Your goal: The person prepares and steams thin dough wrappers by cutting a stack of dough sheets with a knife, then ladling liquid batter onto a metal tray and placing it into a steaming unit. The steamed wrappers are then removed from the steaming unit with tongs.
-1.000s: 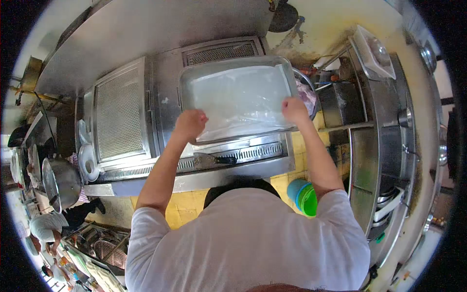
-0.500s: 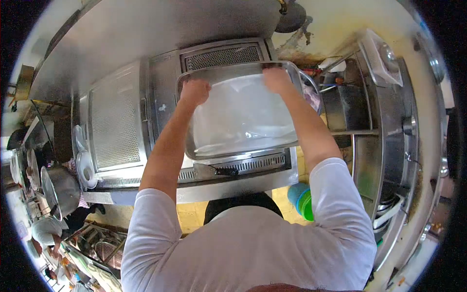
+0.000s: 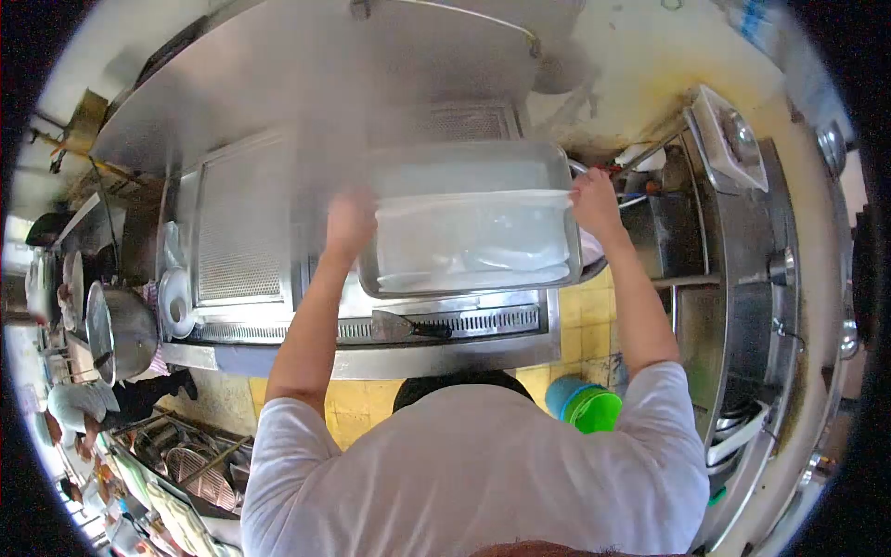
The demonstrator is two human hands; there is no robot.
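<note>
A large rectangular metal tray (image 3: pixel 473 167) lies over the right part of the steel cooking counter, with a white sheet (image 3: pixel 464 232) inside it. Steam blurs its left side. At the tray's left edge is my left hand (image 3: pixel 351 223), its fingers curled at the edge of the white sheet. My right hand (image 3: pixel 595 197) pinches the right end of the sheet at the tray's right rim. A spatula (image 3: pixel 408 325) with a dark handle rests on the counter's front grille, below the tray.
Left on the counter are a perforated panel (image 3: pixel 243 227) and white plates (image 3: pixel 176 302). A large pot (image 3: pixel 121 332) stands farther left. Green and blue buckets (image 3: pixel 594 410) are on the floor at right. Steel shelving (image 3: pixel 733 306) runs along the right. Another person (image 3: pixel 83 408) is at far left.
Both hands have moved from the tray's far corners toward me and outward to its sides. The sheet's far edge now lies nearer to me. More steam shows at left.
</note>
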